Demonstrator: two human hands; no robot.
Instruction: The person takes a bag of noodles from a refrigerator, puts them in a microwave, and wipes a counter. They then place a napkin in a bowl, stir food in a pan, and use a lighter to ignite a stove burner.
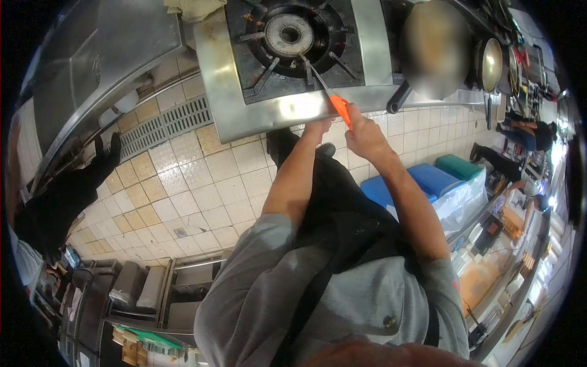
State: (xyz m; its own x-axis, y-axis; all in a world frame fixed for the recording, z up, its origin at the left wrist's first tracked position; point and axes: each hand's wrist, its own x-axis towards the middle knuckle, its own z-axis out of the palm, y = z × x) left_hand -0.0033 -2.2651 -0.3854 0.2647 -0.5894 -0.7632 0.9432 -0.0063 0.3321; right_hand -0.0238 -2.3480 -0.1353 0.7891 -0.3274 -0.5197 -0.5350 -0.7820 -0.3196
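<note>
Two hands work at the front edge of the stove (pixel 287 113): left hand (pixel 317 129) against the rim, grip hidden from view, and right hand (pixel 365 136) clenched around the orange-handled tool (pixel 340 107). Its metal tip reaches beside the burner (pixel 288 34), so this looks like probing there. Next calls for a steady wrist.

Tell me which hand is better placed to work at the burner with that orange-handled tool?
The right. The right hand grips the orange-handled tool, its metal tip reaching the burner. The left hand sits at the stove front edge, its fingers hidden.
</note>
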